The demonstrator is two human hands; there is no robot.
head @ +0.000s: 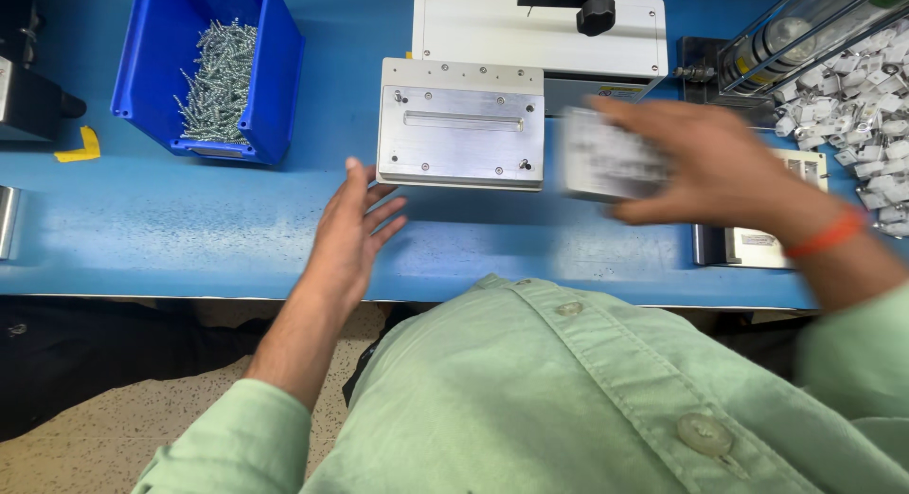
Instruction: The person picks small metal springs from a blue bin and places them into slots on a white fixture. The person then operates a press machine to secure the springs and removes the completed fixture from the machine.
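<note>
Right hand is clamped on a flat grey-white rectangular part, fingers over the top edge, thumb underneath. The part is motion-blurred and held clear of the blue bench, so its detail is unreadable. It sits at 9 o'clock from that palm and at 3 o'clock from the aluminium fixture plate, just beside the plate's right edge. The edge grip probably keeps the part's face free.

Left hand is open and empty, fingers spread, at 7 o'clock from the fixture and near its front-left corner, likely ready to steady it.

Blue screw bin stands at 9 o'clock from the fixture and the pile of white parts at 3 o'clock, both within reach.
</note>
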